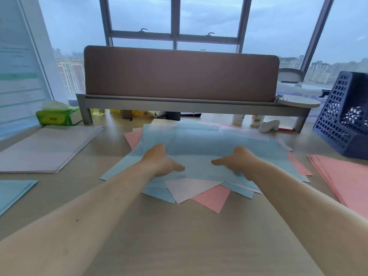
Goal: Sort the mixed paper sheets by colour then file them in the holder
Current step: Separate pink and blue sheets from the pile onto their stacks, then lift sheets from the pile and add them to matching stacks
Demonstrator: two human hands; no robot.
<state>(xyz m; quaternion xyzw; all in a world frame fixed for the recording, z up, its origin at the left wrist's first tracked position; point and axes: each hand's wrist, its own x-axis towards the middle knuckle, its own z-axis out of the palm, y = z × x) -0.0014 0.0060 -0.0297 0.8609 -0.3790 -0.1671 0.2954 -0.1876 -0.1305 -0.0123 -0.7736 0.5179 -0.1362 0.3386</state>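
A messy mixed pile (201, 193) of blue, pink and white sheets lies in the middle of the desk. Its top blue sheet (201, 148) bulges upward. My left hand (159, 163) holds that sheet's near-left part, thumb on top and fingers hidden beneath. My right hand (237, 162) holds the near-right part the same way. A white stack (47, 148) lies at the left, a blue stack (12, 193) at the near left edge, a pink stack (346, 180) at the right. The dark blue mesh holder (344, 116) stands at the far right.
A brown screen on a grey shelf riser (179, 100) crosses the back of the desk, with bottles and small items beneath it. A green tissue pack (57, 114) sits at the back left. Bare wood desk surface (179, 236) lies near me.
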